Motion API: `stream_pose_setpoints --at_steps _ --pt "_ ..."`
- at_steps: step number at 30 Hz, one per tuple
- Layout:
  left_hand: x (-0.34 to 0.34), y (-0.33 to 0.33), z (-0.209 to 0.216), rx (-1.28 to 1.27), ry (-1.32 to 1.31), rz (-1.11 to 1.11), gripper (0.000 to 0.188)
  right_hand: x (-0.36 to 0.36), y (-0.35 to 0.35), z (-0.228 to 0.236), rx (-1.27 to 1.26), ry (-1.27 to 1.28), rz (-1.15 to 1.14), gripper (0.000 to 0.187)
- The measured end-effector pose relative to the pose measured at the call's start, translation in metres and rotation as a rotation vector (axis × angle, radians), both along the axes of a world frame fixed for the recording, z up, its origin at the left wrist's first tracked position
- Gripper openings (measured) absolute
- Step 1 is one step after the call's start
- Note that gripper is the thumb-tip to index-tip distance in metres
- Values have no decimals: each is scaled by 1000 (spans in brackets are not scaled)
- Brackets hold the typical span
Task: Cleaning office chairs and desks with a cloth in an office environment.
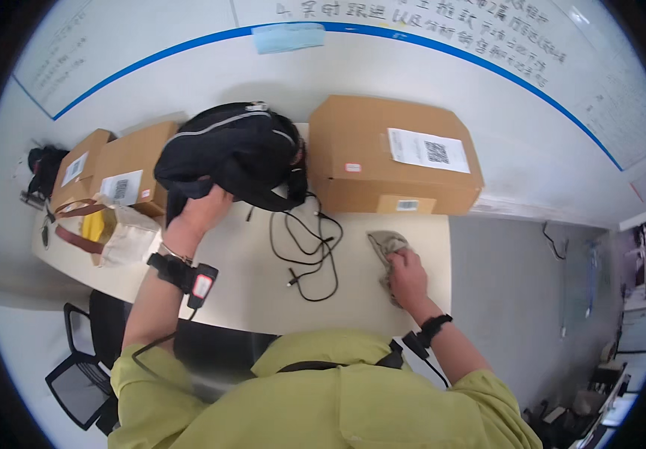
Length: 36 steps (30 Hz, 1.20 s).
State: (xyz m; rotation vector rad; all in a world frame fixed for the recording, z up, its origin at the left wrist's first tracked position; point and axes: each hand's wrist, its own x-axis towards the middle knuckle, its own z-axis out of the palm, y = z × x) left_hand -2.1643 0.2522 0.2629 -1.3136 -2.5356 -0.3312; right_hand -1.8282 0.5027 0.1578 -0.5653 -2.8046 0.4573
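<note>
My left hand [205, 212] is closed on the lower front edge of a black backpack [226, 150] with grey zip lines; its fingertips are hidden in the fabric. The backpack rests toward the back of the white table [241, 292]. My right hand [408, 278] grips a crumpled grey-brown cloth [387, 241], which lies on the tabletop near its right end. Between my hands, a thin black cable [315, 262] lies in loose loops, its upper part running up beside the backpack.
Right of the backpack is a large cardboard box [368, 150]; smaller boxes [154, 142] stand left. A cream tote bag [132, 236] with brown handles sits at the left. A mesh-backed chair [80, 389] is below left. Beyond the table's right edge lies grey floor [517, 299].
</note>
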Motion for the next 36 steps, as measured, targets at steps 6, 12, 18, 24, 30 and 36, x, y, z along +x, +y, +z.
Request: stream_pose_setpoints --at_steps 6,12,18,24,30,36 --pt "22 -38 -10 242 167 60 22 12 6 6 -63 53 14 32" --pt "10 -49 -8 426 216 236 21 19 13 12 -76 -26 1 38" --pt "-3 -30 -41 249 -95 483 19 25 19 9 -144 -7 -26 36" --pt "8 4 -25 505 -521 566 29 44 27 4 -148 13 -137 34" --pt "35 72 -6 565 -871 443 31 32 18 5 -97 16 -148 33" --pt "-22 41 -74 556 -448 173 34 44 41 1 -50 -30 -172 36"
